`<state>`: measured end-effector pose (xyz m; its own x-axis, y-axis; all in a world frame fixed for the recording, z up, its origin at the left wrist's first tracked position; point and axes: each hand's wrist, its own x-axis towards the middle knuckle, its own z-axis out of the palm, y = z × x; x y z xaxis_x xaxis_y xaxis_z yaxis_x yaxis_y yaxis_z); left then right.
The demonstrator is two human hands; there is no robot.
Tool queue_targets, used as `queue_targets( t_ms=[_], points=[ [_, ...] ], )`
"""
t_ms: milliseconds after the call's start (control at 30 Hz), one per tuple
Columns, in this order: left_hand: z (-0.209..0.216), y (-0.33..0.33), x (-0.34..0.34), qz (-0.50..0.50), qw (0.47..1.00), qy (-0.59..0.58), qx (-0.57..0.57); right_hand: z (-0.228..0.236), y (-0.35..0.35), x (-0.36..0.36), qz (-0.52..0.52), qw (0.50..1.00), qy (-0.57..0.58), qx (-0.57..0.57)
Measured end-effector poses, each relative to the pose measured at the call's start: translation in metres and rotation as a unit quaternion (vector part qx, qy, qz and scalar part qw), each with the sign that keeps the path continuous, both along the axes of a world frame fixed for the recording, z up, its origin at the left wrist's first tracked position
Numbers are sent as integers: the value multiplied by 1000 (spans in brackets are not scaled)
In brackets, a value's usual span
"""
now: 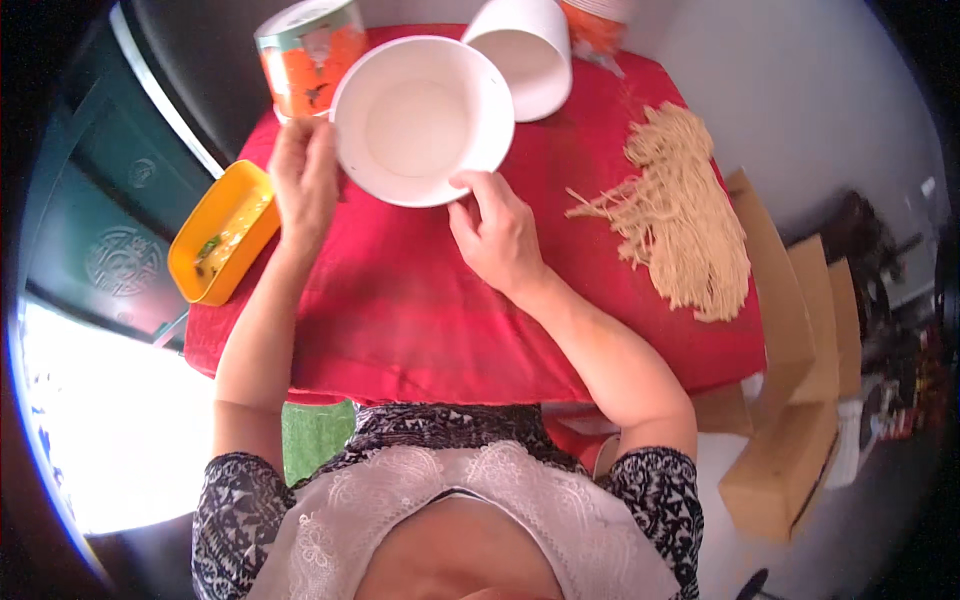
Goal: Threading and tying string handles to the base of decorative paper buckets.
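A white round tub [415, 125] is tilted so its open mouth and bare inside face me. With its thumb and fingers, my right hand [497, 228] pinches the near rim. My left hand [305, 180] is closed beside the tub's left rim. Whatever its fingers hold, if anything, is hidden. Behind that hand stands an orange and green printed tub [310, 65]. Another white tub [520, 62] lies on its side at the far edge, its opening toward me. Pale tan noodle-like strands [680, 215] form a loose heap at the right.
A red cloth [420, 320] covers the table. On its left edge rests a yellow oblong container [225, 235] with small green and pale bits inside. An orange stack of tubs [598, 22] stands at the far right. Cardboard boxes [785, 440] sit beyond the table's right side.
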<state>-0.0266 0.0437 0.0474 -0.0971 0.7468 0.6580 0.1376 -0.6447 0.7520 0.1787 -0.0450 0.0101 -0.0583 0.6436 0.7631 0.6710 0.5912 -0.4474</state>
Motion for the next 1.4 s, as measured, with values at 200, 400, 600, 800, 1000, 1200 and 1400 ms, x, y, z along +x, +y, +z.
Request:
queue_targets(
  t_ms=[200,400,600,800,1000,1200,1400],
  points=[
    [14,-5,-2,56,959,161,226,11,9,22,20,993,114,35],
    [26,-18,-5,-34,872,349,342,17,6,34,41,992,121,9],
    [28,-29,7,-38,867,348,353,15,16,32,36,991,123,41],
    [20,-29,10,-15,868,321,379,30,15,57,-45,993,112,0],
    [21,-29,5,-44,887,278,366,35,-3,129,-147,981,35,-119],
    [20,-27,0,-60,881,281,375,19,-23,174,-209,947,-161,-186],
    [18,-25,2,-64,881,261,389,17,-21,177,-189,922,-287,-178]
  ],
)
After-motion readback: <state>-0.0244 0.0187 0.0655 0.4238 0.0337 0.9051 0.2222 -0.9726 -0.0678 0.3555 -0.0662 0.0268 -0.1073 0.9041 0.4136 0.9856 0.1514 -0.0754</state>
